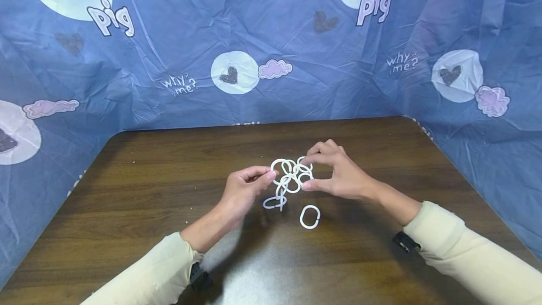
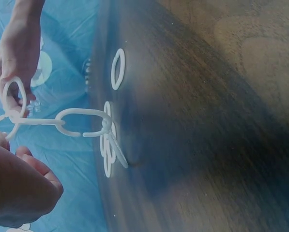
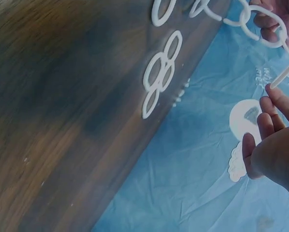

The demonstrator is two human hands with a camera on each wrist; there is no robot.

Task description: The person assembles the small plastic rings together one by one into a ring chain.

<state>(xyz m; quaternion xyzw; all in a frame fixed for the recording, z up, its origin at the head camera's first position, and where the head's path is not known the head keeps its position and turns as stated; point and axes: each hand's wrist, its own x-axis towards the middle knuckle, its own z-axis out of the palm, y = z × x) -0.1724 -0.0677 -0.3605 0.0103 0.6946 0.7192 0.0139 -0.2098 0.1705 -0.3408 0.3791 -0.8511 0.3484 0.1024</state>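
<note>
My left hand [image 1: 243,192] pinches a white oval plastic ring [image 1: 273,166] between thumb and fingertips. From it hangs a short chain of linked rings [image 2: 83,112], whose lower end droops toward the tabletop. My right hand [image 1: 345,173] is close by on the right, pinching another white ring [image 2: 14,96] between thumb and index finger. That ring meets the chain near the left fingertips; whether it is hooked in cannot be seen. In the right wrist view, the right hand [image 3: 277,140] holds its ring [image 3: 283,73] edge-on, the other fingers loosely bent.
Several overlapping white rings [image 3: 159,72] lie on the brown wooden table [image 1: 169,168] beyond the hands. One separate ring [image 1: 310,217] with a small gap lies nearer me. A blue printed cloth [image 1: 279,27] hangs behind and beside the table.
</note>
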